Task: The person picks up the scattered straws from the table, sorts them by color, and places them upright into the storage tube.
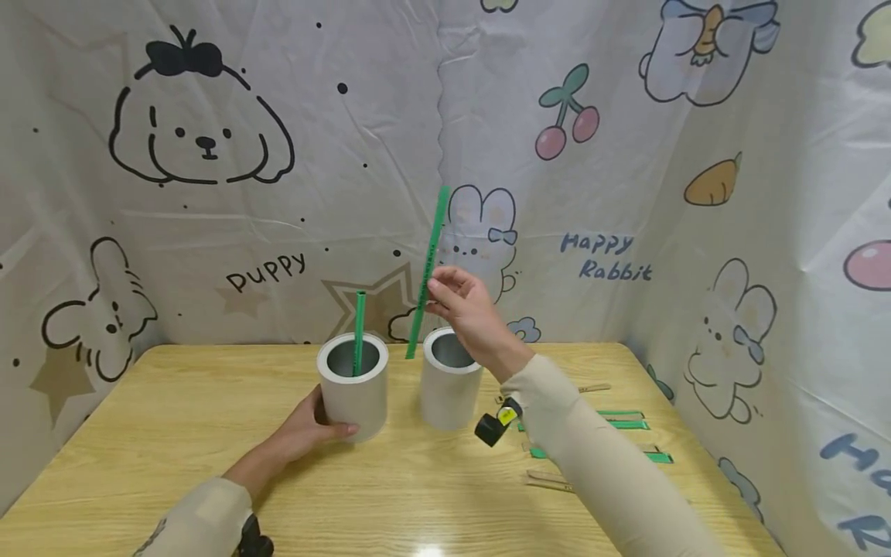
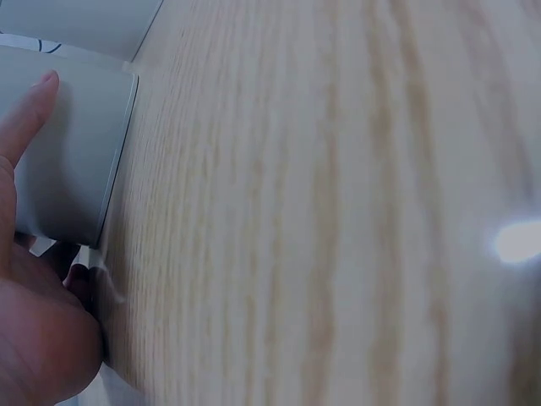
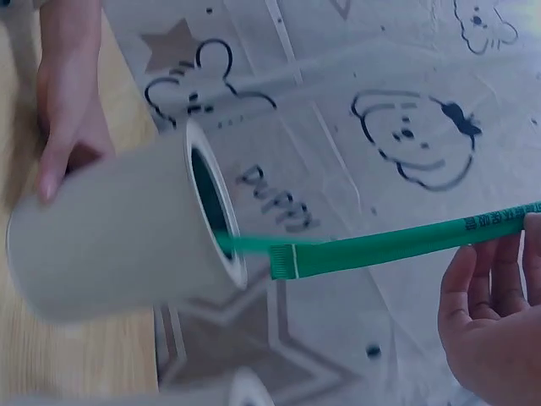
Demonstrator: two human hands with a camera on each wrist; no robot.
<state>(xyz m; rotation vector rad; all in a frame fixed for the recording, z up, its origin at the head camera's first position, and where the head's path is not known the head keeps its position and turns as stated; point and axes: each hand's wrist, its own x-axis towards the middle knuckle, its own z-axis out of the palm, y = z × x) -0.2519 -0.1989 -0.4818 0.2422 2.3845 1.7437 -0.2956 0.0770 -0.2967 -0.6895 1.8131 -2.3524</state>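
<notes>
My left hand (image 1: 306, 425) holds the left white cylindrical container (image 1: 356, 410) low on its side, thumb across the front and fingers going behind it. Out of this container's mouth leans a green wrapped straw (image 1: 360, 325). Between thumb and fingers, my right hand (image 1: 468, 309) pinches a second green wrapped straw (image 1: 430, 255) near its middle, tilted and raised above the table. Its flat crimped lower end (image 3: 284, 261) points toward the left container in the right wrist view. Just below my right hand stands another white container (image 1: 448, 398), its rim partly covered by the hand.
Several green wrapped straws (image 1: 629, 425) and thin brown pieces (image 1: 550, 481) lie at the table's right, partly hidden by my right sleeve (image 1: 599, 449). A printed cloth (image 1: 376, 139) hangs behind the wooden table (image 1: 188, 402) and along its sides.
</notes>
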